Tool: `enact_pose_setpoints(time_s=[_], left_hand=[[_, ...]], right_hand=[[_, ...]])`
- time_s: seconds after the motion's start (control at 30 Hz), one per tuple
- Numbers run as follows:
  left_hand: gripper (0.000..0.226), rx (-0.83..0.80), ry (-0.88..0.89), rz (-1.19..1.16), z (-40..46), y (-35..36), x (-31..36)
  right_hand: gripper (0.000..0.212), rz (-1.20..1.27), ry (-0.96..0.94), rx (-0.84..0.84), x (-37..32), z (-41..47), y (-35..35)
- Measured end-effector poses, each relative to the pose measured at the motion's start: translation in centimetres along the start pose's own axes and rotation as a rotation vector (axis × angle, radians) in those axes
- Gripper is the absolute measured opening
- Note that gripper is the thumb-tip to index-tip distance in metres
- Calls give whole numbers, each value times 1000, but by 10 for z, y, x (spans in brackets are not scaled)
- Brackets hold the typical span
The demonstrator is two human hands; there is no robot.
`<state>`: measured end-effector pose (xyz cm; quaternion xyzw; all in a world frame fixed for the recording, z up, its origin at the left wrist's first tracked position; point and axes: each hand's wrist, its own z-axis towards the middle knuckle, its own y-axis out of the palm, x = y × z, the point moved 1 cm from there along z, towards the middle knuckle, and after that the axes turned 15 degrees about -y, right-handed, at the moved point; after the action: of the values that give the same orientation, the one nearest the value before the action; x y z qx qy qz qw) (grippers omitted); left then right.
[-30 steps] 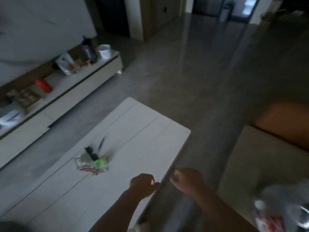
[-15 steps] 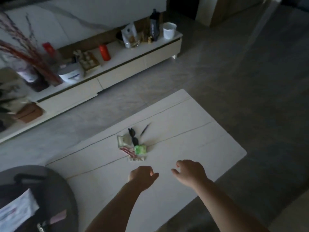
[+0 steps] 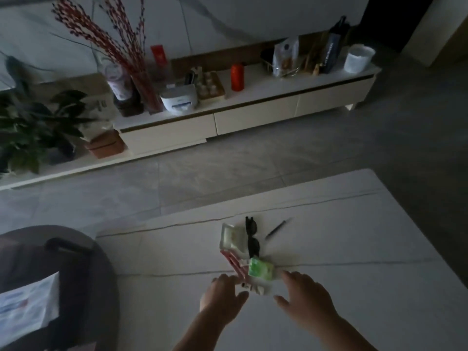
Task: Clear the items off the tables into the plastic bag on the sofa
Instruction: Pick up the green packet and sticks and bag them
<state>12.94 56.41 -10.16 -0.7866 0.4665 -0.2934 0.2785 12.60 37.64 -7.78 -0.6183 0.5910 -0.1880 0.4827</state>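
A small heap of items lies in the middle of the white coffee table (image 3: 354, 249): a green packet (image 3: 260, 268), a red-striped wrapper (image 3: 234, 264), a pale clear pouch (image 3: 231, 239), black sunglasses (image 3: 252, 239) and, a little apart to the right, a dark pen (image 3: 277, 228). My left hand (image 3: 222, 293) hovers at the heap's near left edge with loose fingers, holding nothing. My right hand (image 3: 305, 295) is spread just right of the green packet, also holding nothing. The sofa and plastic bag are out of view.
A dark round side table (image 3: 83, 274) with a white printed paper (image 3: 25, 307) stands at the lower left. Across the grey floor a long white TV cabinet (image 3: 253, 115) carries a red can, a white bucket, snack bags, a vase of red twigs and a plant.
The view has swung left from the sofa to the coffee table. Both hands have moved forward to the heap and their fingers have opened from loose fists.
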Motion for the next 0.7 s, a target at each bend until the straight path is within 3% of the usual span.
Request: enact_pose_setpoints(time_s=[0.33, 0.53, 0.7], left_hand=[[35, 65, 34, 10, 117, 57, -22], [37, 96, 14, 8, 144, 97, -24], [46, 119, 28, 37, 150, 115, -19]], right_hand=[[53, 29, -26, 85, 26, 118, 89], [42, -121, 39, 133, 41, 150, 131], [50, -237, 23, 220, 60, 151, 157]])
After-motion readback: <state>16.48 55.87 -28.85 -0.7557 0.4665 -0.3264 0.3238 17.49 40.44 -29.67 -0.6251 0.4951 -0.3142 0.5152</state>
